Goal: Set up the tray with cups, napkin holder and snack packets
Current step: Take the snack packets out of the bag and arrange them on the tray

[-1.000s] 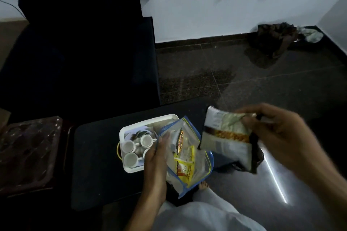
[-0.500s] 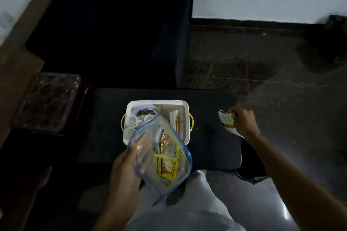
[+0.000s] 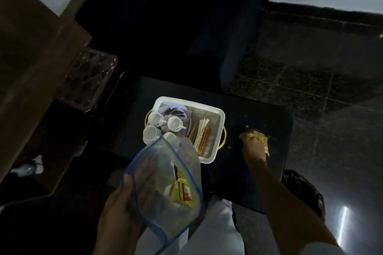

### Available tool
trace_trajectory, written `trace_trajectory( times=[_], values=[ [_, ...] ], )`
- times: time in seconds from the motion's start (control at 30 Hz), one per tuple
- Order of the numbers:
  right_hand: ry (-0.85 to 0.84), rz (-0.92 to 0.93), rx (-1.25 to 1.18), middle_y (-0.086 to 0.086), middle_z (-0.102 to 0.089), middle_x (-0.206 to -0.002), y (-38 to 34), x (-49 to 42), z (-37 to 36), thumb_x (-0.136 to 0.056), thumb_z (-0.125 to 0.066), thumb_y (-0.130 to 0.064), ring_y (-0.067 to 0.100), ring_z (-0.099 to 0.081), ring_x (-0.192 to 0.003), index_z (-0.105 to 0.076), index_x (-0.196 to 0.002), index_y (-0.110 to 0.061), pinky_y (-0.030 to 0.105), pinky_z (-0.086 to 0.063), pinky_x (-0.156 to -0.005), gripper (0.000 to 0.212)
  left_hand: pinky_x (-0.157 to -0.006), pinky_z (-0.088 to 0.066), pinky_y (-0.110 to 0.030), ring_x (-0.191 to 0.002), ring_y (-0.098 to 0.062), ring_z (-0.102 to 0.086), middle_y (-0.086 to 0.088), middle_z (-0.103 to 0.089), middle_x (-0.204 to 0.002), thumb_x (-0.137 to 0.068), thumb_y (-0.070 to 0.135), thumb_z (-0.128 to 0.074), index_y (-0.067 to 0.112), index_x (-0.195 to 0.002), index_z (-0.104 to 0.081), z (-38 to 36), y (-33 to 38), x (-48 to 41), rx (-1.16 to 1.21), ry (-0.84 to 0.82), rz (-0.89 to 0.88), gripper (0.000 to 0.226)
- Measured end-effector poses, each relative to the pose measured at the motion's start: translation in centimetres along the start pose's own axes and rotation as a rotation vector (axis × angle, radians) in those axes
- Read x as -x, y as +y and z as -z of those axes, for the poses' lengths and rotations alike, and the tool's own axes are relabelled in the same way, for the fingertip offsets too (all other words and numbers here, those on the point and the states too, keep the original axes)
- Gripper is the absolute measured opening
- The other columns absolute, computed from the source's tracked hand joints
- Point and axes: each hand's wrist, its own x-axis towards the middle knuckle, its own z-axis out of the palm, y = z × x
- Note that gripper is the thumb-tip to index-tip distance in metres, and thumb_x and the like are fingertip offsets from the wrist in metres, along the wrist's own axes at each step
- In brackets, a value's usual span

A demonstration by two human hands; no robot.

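Head view, dim light. Left hand (image 3: 122, 203) low and near the camera, fingers wrapped round the side of a clear zip bag (image 3: 165, 180) with a blue edge; bag held up, mouth toward the tray. Inside it a yellow-and-red packet (image 3: 182, 191) near the bottom right, plus other contents too blurred to name.

Right hand (image 3: 253, 148) reached out over the dark table (image 3: 248, 172), to the right of the tray and apart from it, fingers closed around a crinkled gold snack packet (image 3: 257, 136). Packet sits at the table surface; can't tell whether it's resting there or just held above it.

White rectangular tray (image 3: 220, 128) in the middle of the table, gold handles at both ends. Left half: four small white cups (image 3: 174, 123) clustered together, on saucers as far as I can tell; the nearest cup partly covered by the bag's top corner. Right half: two long orange-brown packets (image 3: 204, 137) lying side by side, white paper tucked between them at the far end.

Dark armchair (image 3: 165, 27) behind the table. Patterned glass-topped stand (image 3: 89, 78) to the left, brown wooden panel (image 3: 31, 58) beyond that. Dark speckled floor tiles (image 3: 321, 68) on the right. Pale trouser leg (image 3: 211, 234) at the bottom edge.
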Motion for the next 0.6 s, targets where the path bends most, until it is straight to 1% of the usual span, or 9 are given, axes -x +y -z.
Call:
trace_trajectory(
  times=[0.03,0.13,0.23,0.3,0.37,0.4,0.5,0.57,0.6],
  values=[
    [-0.030,0.005,-0.015,0.012,-0.065,-0.108,-0.7,0.4,-0.8,-0.093,-0.051,-0.004,0.025,-0.065,-0.091,-0.059,-0.120,-0.016,0.033,-0.052,-0.076,0.030,-0.075,-0.062,-0.032,-0.083,-0.021,-0.077,-0.013,-0.076,-0.101,-0.104,0.031,-0.035,-0.001,-0.115,-0.064,-0.2,-0.2,0.1,-0.009,-0.011,0.001,0.045],
    [-0.076,0.006,-0.092,0.013,-0.066,-0.105,-1.4,1.7,-2.4,-0.095,-0.050,-0.005,0.027,-0.065,-0.091,-0.059,-0.122,-0.015,0.034,-0.052,-0.074,0.031,-0.061,-0.063,-0.027,-0.085,-0.018,-0.078,-0.012,-0.079,-0.101,-0.100,0.035,-0.039,0.003,-0.113,-0.067,-0.5,-0.5,-0.3,0.011,0.002,0.013,0.044],
    [-0.033,-0.037,-0.258,0.014,-0.069,-0.106,-1.7,2.9,-2.1,-0.094,-0.049,0.000,0.028,-0.067,-0.089,-0.062,-0.121,-0.014,0.033,-0.052,-0.072,0.033,-0.062,-0.061,-0.025,-0.093,-0.019,-0.077,-0.011,-0.078,-0.107,-0.088,0.040,-0.049,0.005,-0.115,-0.069,-0.7,-0.6,-0.4,-0.007,-0.013,-0.032,0.049],
    [0.067,-0.130,-0.481,0.014,-0.071,-0.103,-2.5,4.2,-0.3,-0.093,-0.050,0.002,0.028,-0.067,-0.086,-0.067,-0.114,-0.011,0.034,-0.055,-0.071,0.030,-0.071,-0.062,-0.027,-0.101,-0.020,-0.075,-0.011,-0.077,-0.113,-0.089,0.042,-0.050,0.007,-0.119,-0.069,-0.7,-0.3,-0.2,-0.065,-0.037,-0.050,0.051],
    [0.225,-0.184,-0.678,0.007,-0.071,-0.094,-3.7,6.1,2.5,-0.091,-0.055,0.000,0.026,-0.069,-0.085,-0.070,-0.106,-0.011,0.027,-0.051,-0.070,0.024,-0.092,-0.057,-0.038,-0.112,-0.024,-0.071,-0.011,-0.074,-0.120,-0.090,0.045,-0.051,0.009,-0.121,-0.070,-0.5,0.1,-0.1,-0.116,-0.044,-0.052,0.052],
    [0.305,-0.167,-0.734,0.002,-0.070,-0.090,-4.6,7.3,4.4,-0.091,-0.058,-0.002,0.023,-0.070,-0.085,-0.070,-0.104,-0.012,0.023,-0.050,-0.069,0.021,-0.099,-0.052,-0.041,-0.116,-0.026,-0.069,-0.012,-0.073,-0.122,-0.089,0.047,-0.053,0.009,-0.121,-0.071,-0.4,0.4,-0.1,-0.135,-0.041,-0.058,0.053],
    [0.462,0.018,-0.877,-0.012,-0.071,-0.093,-8.3,11.4,10.5,-0.091,-0.066,-0.012,0.005,-0.070,-0.084,-0.070,-0.101,-0.019,0.015,-0.054,-0.071,0.013,-0.106,-0.047,-0.048,-0.122,-0.032,-0.064,-0.014,-0.071,-0.125,-0.080,0.058,-0.067,0.012,-0.119,-0.073,0.0,1.5,-0.5,-0.174,-0.030,-0.078,0.060],
    [0.494,0.189,-0.918,-0.016,-0.072,-0.094,-11.5,14.3,14.4,-0.090,-0.068,-0.018,0.001,-0.069,-0.084,-0.071,-0.100,-0.021,0.013,-0.053,-0.072,0.011,-0.105,-0.048,-0.049,-0.123,-0.031,-0.064,-0.012,-0.070,-0.128,-0.072,0.065,-0.074,0.015,-0.121,-0.072,0.3,2.2,-0.8,-0.180,-0.061,-0.059,0.070],
    [0.500,0.299,-0.893,-0.016,-0.073,-0.095,-13.2,15.6,15.9,-0.090,-0.068,-0.019,0.001,-0.069,-0.084,-0.073,-0.099,-0.020,0.012,-0.052,-0.072,0.010,-0.099,-0.054,-0.044,-0.121,-0.027,-0.066,-0.009,-0.071,-0.127,-0.071,0.068,-0.073,0.019,-0.121,-0.073,0.4,2.6,-0.9,-0.188,-0.095,-0.053,0.069]
  ],
)
